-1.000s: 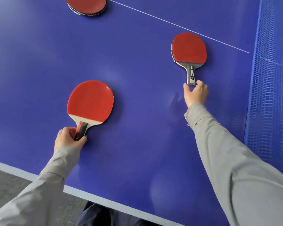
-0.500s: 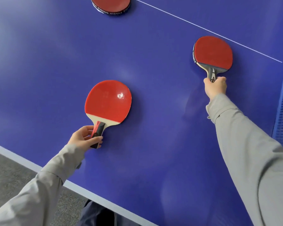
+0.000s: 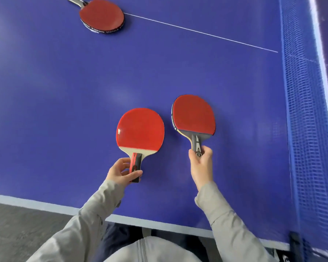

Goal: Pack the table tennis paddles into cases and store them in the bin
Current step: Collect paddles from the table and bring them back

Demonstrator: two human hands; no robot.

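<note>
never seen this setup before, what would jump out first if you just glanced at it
Two red table tennis paddles side by side over the blue table: the left hand grips the paddle with the red-and-black handle, and the right hand holds the paddle with the grey handle. A third paddle lies alone at the far top left, and the blue net runs down the right side.

Three paddles (image 3: 140,127) (image 3: 194,114) (image 3: 102,15) show red rubber; one handle (image 3: 135,164) is red and black, another (image 3: 196,142) grey. The surface (image 3: 64,91) is blue with white lines; the net (image 3: 307,129) is blue mesh; sleeves (image 3: 225,220) grey.
</note>
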